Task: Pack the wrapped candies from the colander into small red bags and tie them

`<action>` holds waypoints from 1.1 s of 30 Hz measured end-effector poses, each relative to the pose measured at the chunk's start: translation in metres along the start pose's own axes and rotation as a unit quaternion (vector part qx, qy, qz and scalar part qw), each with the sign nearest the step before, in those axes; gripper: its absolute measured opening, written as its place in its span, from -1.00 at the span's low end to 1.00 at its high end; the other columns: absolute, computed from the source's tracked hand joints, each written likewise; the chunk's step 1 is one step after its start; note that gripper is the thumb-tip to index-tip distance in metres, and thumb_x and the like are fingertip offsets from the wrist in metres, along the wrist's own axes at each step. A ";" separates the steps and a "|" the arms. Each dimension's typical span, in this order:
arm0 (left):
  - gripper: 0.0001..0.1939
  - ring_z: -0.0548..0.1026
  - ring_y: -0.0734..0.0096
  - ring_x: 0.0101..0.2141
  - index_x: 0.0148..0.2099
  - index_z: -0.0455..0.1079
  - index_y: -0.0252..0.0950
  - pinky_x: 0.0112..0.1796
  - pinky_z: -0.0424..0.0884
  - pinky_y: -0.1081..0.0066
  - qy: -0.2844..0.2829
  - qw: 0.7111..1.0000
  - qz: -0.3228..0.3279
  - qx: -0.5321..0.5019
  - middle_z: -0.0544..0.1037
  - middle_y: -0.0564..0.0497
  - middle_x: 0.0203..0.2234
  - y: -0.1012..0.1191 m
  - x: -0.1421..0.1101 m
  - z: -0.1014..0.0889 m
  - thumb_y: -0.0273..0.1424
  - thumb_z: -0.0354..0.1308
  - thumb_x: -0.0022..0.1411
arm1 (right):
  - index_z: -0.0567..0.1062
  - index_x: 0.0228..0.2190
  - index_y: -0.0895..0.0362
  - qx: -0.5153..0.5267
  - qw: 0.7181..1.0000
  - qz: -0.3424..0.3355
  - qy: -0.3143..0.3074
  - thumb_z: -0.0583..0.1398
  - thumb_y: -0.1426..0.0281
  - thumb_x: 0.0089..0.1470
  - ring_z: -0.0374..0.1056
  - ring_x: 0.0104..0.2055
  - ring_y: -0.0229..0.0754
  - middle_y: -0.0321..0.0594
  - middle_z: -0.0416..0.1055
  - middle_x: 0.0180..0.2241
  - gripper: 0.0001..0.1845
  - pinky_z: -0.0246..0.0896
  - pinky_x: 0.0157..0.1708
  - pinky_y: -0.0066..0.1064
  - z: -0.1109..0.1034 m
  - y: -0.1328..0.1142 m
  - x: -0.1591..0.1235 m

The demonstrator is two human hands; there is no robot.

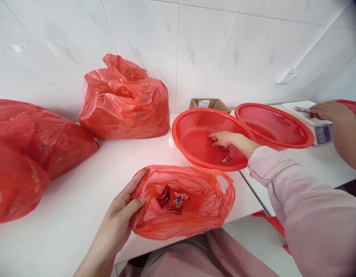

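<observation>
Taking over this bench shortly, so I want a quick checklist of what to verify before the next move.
Left hand holding the red plastic bag open: ok.
Wrapped red packet lying inside that bag: ok.
Right hand down in the red perforated basket, beside small red packets: ok.
Second red basket separate from the first: cannot tell, their rims overlap in this view.
Co-worker's hand kept to the white board, away from the first basket: ok.

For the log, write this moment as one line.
left hand: grips red plastic bag | right hand: in red plastic colander, by red packets
</observation>
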State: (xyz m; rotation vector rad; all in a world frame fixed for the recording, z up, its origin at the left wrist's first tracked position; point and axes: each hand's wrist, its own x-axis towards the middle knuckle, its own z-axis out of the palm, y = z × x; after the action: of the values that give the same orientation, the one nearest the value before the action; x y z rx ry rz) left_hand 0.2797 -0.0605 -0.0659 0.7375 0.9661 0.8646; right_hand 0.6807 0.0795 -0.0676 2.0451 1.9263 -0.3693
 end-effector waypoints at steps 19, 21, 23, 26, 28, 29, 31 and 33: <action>-0.25 0.51 0.32 -0.05 0.33 0.21 -0.13 -0.18 0.49 0.54 0.001 1.000 0.000 0.001 0.32 -0.07 0.27 0.001 0.010 0.008 -0.45 0.29 0.09 | 0.42 -0.06 0.10 0.460 0.802 -0.333 -0.184 0.11 0.40 0.22 0.47 -0.33 -0.28 -0.17 0.52 -0.19 -0.75 0.38 -0.34 -0.44 -0.043 -0.114 -0.122; -0.27 0.53 0.34 -0.09 0.32 0.23 -0.15 -0.17 0.50 0.54 -0.001 1.000 -0.002 0.003 0.35 -0.09 0.24 0.001 0.010 0.009 -0.45 0.29 0.10 | 0.45 -0.09 0.11 0.409 0.848 -0.319 -0.112 0.10 0.46 0.20 0.46 -0.36 -0.29 -0.20 0.52 -0.23 -0.75 0.35 -0.33 -0.43 -0.040 -0.130 -0.127; -0.26 0.55 0.33 -0.13 0.33 0.20 -0.18 -0.19 0.51 0.52 -0.003 1.000 -0.001 0.003 0.39 -0.13 0.21 0.001 0.009 0.009 -0.45 0.28 0.11 | 0.46 -0.08 0.09 0.351 0.889 -0.294 -0.016 0.07 0.48 0.20 0.45 -0.37 -0.29 -0.22 0.52 -0.22 -0.72 0.33 -0.32 -0.43 -0.039 -0.134 -0.122; -0.24 0.54 0.28 -0.09 0.35 0.17 -0.18 -0.20 0.53 0.51 0.004 1.000 0.004 0.001 0.36 -0.13 0.23 0.002 0.006 0.007 -0.45 0.28 0.11 | 0.43 -0.01 0.03 0.245 0.939 -0.223 0.090 0.04 0.45 0.23 0.46 -0.25 -0.24 -0.21 0.50 -0.13 -0.67 0.29 -0.23 -0.40 -0.042 -0.111 -0.099; -0.22 0.53 0.25 -0.04 0.35 0.17 -0.16 -0.17 0.53 0.50 0.008 1.000 0.006 0.002 0.34 -0.11 0.25 0.003 0.005 0.005 -0.46 0.29 0.09 | 0.36 0.08 0.01 0.135 0.976 -0.129 0.110 0.07 0.41 0.23 0.43 -0.09 -0.14 -0.16 0.45 -0.02 -0.61 0.25 -0.12 -0.35 -0.040 -0.083 -0.076; -0.21 0.52 0.25 -0.03 0.35 0.17 -0.15 -0.16 0.53 0.49 0.009 1.000 0.007 0.003 0.34 -0.10 0.25 0.003 0.004 0.004 -0.46 0.29 0.09 | 0.31 0.15 0.00 0.074 0.992 -0.064 0.077 0.10 0.39 0.21 0.39 -0.01 -0.08 -0.12 0.39 0.07 -0.54 0.24 -0.09 -0.33 -0.037 -0.067 -0.064; -0.19 0.53 0.24 -0.04 0.37 0.15 -0.16 -0.15 0.54 0.47 0.010 1.000 0.009 0.004 0.36 -0.12 0.24 0.003 0.003 0.002 -0.46 0.29 0.09 | 0.33 0.14 0.16 0.039 0.999 0.007 0.017 0.26 0.43 0.04 0.41 -0.05 0.09 0.10 0.38 0.05 -0.40 0.27 -0.17 -0.24 -0.026 -0.038 -0.044; -0.17 0.54 0.24 -0.07 0.38 0.11 -0.16 -0.17 0.55 0.47 0.011 1.000 0.008 0.001 0.36 -0.13 0.23 0.003 0.003 0.001 -0.45 0.29 0.09 | 0.42 0.04 0.25 0.035 0.998 0.040 -0.035 0.34 0.51 -0.13 0.44 -0.15 0.13 0.14 0.45 -0.08 -0.37 0.29 -0.25 -0.22 -0.011 -0.016 -0.030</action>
State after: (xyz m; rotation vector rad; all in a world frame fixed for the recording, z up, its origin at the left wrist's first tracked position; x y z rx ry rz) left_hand 0.2811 -0.0565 -0.0642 0.7401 0.9823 0.8873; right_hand 0.6626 0.0567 -0.0469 2.1158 1.8087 -0.4901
